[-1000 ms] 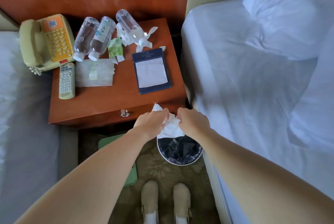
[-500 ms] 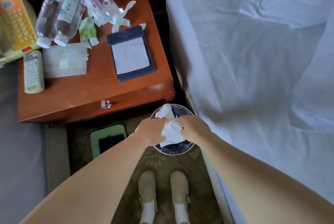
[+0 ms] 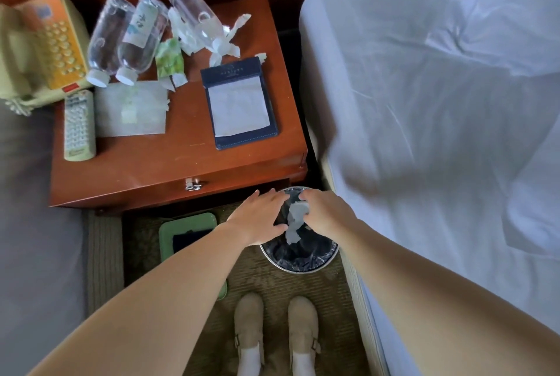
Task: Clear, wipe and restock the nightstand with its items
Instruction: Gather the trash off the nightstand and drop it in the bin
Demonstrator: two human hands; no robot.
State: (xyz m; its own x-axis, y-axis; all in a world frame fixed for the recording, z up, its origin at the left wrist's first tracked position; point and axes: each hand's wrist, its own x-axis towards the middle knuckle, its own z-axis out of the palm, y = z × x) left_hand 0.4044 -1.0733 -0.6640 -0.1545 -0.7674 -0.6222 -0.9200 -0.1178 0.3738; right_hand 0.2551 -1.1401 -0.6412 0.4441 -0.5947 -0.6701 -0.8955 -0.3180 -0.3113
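Over the bin (image 3: 300, 268) on the floor, the left hand (image 3: 260, 218) is spread flat and holds nothing. The right hand (image 3: 325, 212) pinches a crumpled tissue (image 3: 295, 221) above the opening. Beyond, the desk (image 3: 181, 160) is barely cleared, with bottles (image 3: 142, 39), paper scraps (image 3: 224, 45), notepad (image 3: 239, 105), remote (image 3: 79, 127) and phone (image 3: 39, 48) on it. Wiping and restocking are not yet begun.

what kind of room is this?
Probably a hotel guest room: a wooden nightstand beside a white-sheeted bed, holding a corded phone, a TV remote and a notepad holder.
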